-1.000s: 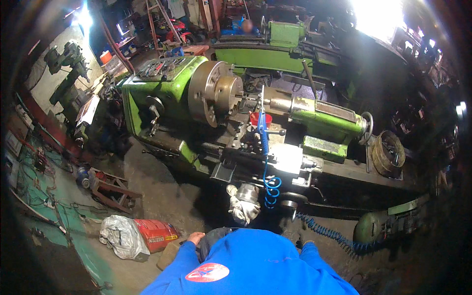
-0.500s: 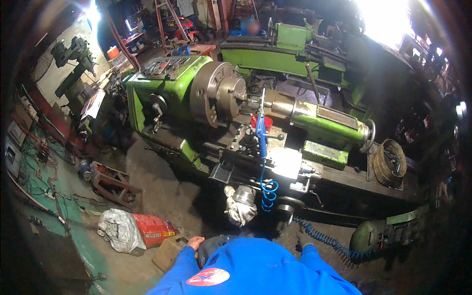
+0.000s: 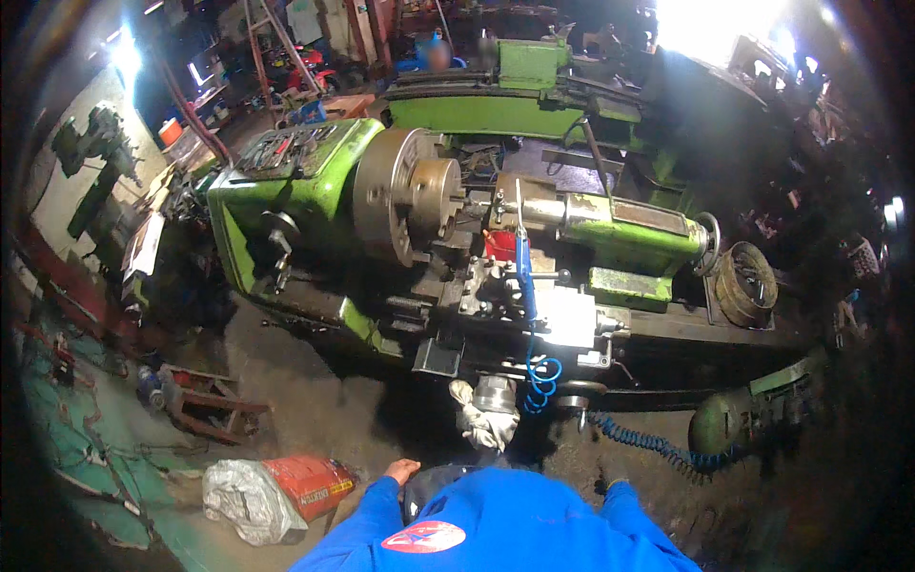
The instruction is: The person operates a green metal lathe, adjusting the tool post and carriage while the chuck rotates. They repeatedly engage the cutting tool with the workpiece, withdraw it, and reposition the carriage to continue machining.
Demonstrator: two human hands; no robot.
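At the bottom of the head view, my left hand [image 3: 402, 470] rests beside something black at my body, its fingers loosely stretched with nothing seen in them. In shadow on the other side, my right hand [image 3: 607, 480] hangs low; its fingers are too dark to read. In front of me stands a green lathe [image 3: 286, 195] with a big round chuck [image 3: 386, 195]. A blue air blow gun [image 3: 524, 272] stands upright at the tool post, its coiled hose dangling. A round metal piece [image 3: 496, 394], partly wrapped in whitish cloth [image 3: 488, 431], sits before the carriage, apart from both hands.
The tailstock [image 3: 639, 234] and a round rusty container [image 3: 746, 286] are at the right. A red and white sack [image 3: 310, 484] and a metal frame [image 3: 214, 405] lie on the floor at left. Behind stands another green lathe [image 3: 477, 114].
The whole view has shifted, with the nearby floor and cloth-wrapped piece appearing further right. My left hand stays low beside my body; the right still hangs down.
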